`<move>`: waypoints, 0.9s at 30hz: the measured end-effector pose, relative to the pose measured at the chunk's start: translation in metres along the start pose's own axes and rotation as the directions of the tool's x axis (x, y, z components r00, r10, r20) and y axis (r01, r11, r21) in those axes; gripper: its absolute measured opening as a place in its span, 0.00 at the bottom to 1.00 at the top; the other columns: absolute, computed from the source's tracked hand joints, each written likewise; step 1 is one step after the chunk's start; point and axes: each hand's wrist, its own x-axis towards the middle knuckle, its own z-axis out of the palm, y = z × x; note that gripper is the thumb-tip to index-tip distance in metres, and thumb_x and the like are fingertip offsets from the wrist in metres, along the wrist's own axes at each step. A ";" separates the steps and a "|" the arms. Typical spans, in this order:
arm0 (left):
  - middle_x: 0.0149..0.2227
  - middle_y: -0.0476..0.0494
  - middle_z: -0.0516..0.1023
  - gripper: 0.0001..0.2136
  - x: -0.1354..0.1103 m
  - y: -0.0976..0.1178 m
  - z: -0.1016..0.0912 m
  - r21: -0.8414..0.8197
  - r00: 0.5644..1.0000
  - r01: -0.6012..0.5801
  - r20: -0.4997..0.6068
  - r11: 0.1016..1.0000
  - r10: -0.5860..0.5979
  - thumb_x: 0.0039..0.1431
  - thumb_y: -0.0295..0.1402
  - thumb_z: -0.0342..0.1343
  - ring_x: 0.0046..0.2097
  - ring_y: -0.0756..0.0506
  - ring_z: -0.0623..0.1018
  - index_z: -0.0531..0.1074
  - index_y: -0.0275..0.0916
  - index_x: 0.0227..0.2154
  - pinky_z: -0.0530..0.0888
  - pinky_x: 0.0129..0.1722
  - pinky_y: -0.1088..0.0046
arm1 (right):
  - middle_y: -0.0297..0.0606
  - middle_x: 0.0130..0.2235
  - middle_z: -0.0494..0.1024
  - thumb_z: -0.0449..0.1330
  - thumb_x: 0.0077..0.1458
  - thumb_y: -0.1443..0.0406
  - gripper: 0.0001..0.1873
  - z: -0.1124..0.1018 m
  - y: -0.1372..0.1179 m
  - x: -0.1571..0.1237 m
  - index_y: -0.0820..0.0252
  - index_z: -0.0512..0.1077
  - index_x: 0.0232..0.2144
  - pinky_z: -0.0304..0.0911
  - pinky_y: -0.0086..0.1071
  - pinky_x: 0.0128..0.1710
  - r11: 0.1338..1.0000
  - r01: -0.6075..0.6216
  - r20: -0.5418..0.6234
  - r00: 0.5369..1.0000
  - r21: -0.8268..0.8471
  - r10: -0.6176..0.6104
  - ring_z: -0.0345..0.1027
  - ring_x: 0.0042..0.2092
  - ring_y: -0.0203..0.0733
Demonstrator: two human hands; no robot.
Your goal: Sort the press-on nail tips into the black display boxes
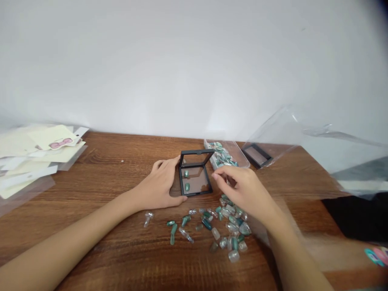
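Note:
A small black-framed display case [195, 193] stands with its clear-windowed lid raised. Two green false nails [187, 186] lie inside, along its left part. My left hand [160, 184] grips the case's left side, thumb at the front corner and fingers by the lid hinge. Just off the case's right edge, my right hand [242, 188] is closed in a pinch; whatever the fingertips hold is too small to make out. Below it, many loose green, clear and glittery false nails [232, 218] are spread over the wooden table [121, 250]. Several nails on stems [173, 234] lie nearer the left.
Behind my right hand sits a clear plastic box [224, 155] full of false nails. Another black frame case [257, 155] lies beside it, near clear plastic film [281, 121]. Cream cards [39, 141] are piled at the far left. A white wall [151, 68] rises behind.

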 end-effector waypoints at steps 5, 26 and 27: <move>0.69 0.24 0.55 0.54 -0.001 -0.003 0.004 0.032 0.998 0.042 -0.037 0.999 -0.041 0.54 0.54 0.60 0.66 0.25 0.62 0.32 0.38 0.71 0.56 0.65 0.39 | 0.30 0.31 0.78 0.56 0.63 0.67 0.08 -0.015 0.016 -0.006 0.55 0.75 0.35 0.58 0.30 0.33 0.996 -0.087 0.235 0.969 0.013 0.081 0.70 0.32 0.36; 0.68 0.20 0.56 0.53 -0.001 -0.005 0.007 0.123 0.999 0.051 -0.021 0.991 -0.049 0.59 0.54 0.57 0.66 0.26 0.62 0.25 0.35 0.70 0.58 0.64 0.40 | 0.30 0.32 0.78 0.57 0.56 0.72 0.06 -0.014 0.018 -0.008 0.57 0.70 0.30 0.59 0.29 0.35 0.991 -0.128 0.303 0.946 0.030 0.114 0.70 0.34 0.36; 0.68 0.21 0.56 0.54 -0.001 -0.005 0.007 0.121 0.998 0.052 -0.022 0.991 -0.050 0.59 0.54 0.57 0.66 0.26 0.62 0.25 0.35 0.70 0.58 0.64 0.41 | 0.30 0.31 0.78 0.57 0.55 0.73 0.06 -0.013 0.017 -0.008 0.57 0.70 0.30 0.59 0.29 0.34 0.993 -0.115 0.293 0.951 0.030 0.102 0.70 0.33 0.36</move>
